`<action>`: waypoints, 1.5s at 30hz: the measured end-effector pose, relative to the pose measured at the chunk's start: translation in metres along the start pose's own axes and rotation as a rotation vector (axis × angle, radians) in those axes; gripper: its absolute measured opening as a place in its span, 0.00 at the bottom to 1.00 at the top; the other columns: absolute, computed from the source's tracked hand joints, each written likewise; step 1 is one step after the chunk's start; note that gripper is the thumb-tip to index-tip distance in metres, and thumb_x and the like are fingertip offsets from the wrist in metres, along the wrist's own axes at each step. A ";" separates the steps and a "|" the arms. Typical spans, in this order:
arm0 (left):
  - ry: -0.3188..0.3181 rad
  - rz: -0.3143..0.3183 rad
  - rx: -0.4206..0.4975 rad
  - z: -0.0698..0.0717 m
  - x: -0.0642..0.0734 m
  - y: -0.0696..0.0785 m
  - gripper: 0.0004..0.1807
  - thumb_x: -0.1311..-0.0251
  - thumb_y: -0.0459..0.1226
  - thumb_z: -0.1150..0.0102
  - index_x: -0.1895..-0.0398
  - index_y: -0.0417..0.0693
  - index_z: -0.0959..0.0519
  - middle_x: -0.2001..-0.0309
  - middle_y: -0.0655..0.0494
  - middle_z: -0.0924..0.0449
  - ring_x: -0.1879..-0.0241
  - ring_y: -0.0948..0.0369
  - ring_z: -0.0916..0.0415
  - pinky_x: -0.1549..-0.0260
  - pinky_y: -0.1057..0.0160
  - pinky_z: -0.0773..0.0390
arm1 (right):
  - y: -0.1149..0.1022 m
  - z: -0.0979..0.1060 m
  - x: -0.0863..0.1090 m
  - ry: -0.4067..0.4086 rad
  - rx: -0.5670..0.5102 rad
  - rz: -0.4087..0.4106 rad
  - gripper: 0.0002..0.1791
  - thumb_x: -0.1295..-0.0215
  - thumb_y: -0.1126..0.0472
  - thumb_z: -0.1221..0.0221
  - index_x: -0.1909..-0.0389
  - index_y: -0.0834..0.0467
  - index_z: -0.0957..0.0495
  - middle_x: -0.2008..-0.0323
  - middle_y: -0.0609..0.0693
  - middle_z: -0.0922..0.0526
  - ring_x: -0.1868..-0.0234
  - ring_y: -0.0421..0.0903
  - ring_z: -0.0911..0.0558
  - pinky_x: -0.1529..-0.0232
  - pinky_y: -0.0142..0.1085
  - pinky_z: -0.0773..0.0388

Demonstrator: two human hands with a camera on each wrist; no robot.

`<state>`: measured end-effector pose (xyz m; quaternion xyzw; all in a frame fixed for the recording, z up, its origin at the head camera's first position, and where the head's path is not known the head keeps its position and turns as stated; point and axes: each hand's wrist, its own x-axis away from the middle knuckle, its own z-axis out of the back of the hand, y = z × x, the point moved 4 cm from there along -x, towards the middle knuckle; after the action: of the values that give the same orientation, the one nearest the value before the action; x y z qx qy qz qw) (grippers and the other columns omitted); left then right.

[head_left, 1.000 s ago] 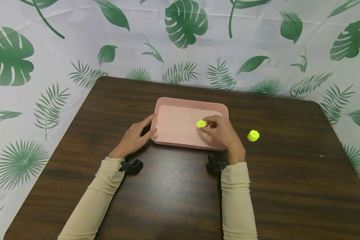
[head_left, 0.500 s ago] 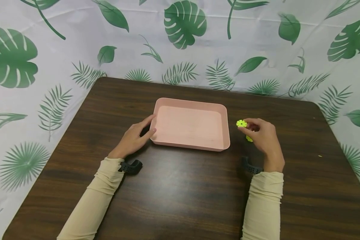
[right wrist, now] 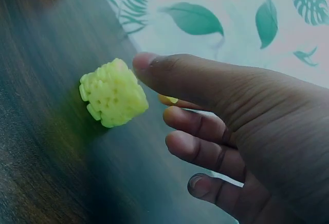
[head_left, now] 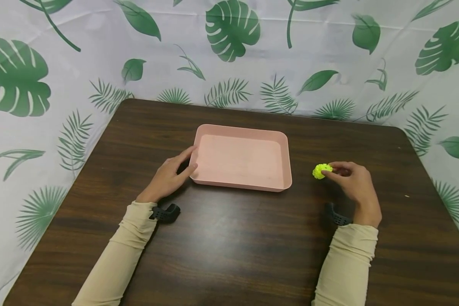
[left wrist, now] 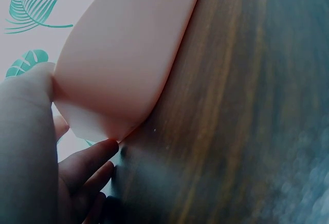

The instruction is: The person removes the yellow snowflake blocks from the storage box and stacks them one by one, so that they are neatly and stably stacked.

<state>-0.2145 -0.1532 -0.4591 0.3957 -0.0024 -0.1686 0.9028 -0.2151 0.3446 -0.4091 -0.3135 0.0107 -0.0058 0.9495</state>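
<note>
A shallow pink tray [head_left: 245,163] sits near the middle of the table. At its left end my left hand [head_left: 166,178] holds it, thumb over the rim and fingers against the outer wall. In the left wrist view, fingertips [left wrist: 110,147] meet the tray's lower corner. To the right of the tray, my right hand [head_left: 352,180] pinches a bright yellow notched disc [head_left: 326,167], right at a small stack of yellow discs [head_left: 318,172]. From the right wrist, the stack [right wrist: 113,95] is just beyond the thumb tip, and the thumb hides most of the held disc.
Dark wood-grain tabletop [head_left: 222,238] surrounds the tray. A white cloth with green leaves [head_left: 168,46] hangs behind and beside the table. A tiny pale speck [head_left: 407,196] lies far right. Dark camera mounts [head_left: 166,213] sit under both wrists.
My right hand has moved right from above the tray to the stack, carrying a yellow disc, then lowered it there. The left hand has stayed at the tray's left end.
</note>
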 end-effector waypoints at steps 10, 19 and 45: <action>0.009 -0.011 0.003 -0.001 -0.003 0.002 0.35 0.22 0.55 0.52 0.17 0.62 0.44 0.22 0.53 0.38 0.25 0.46 0.38 0.28 0.36 0.43 | -0.002 0.002 -0.004 -0.070 0.033 -0.027 0.31 0.28 0.47 0.35 0.38 0.69 0.23 0.51 0.66 0.20 0.54 0.58 0.23 0.58 0.45 0.25; -0.020 -0.005 -0.020 0.004 0.002 0.002 0.35 0.22 0.54 0.51 0.17 0.60 0.44 0.22 0.50 0.38 0.25 0.43 0.39 0.29 0.35 0.43 | -0.007 -0.008 -0.011 -0.298 0.131 0.112 0.33 0.33 0.55 0.30 0.35 0.72 0.27 0.47 0.71 0.21 0.51 0.64 0.21 0.50 0.60 0.22; -0.007 0.003 -0.018 0.001 0.002 0.000 0.35 0.22 0.54 0.51 0.16 0.59 0.44 0.22 0.48 0.39 0.25 0.41 0.40 0.29 0.32 0.45 | -0.029 -0.013 -0.042 -0.489 0.276 0.169 0.24 0.39 0.66 0.32 0.42 0.67 0.21 0.58 0.63 0.20 0.61 0.56 0.24 0.63 0.42 0.26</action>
<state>-0.2131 -0.1540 -0.4586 0.3871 -0.0046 -0.1688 0.9065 -0.2579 0.3141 -0.4012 -0.1717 -0.1933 0.1475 0.9547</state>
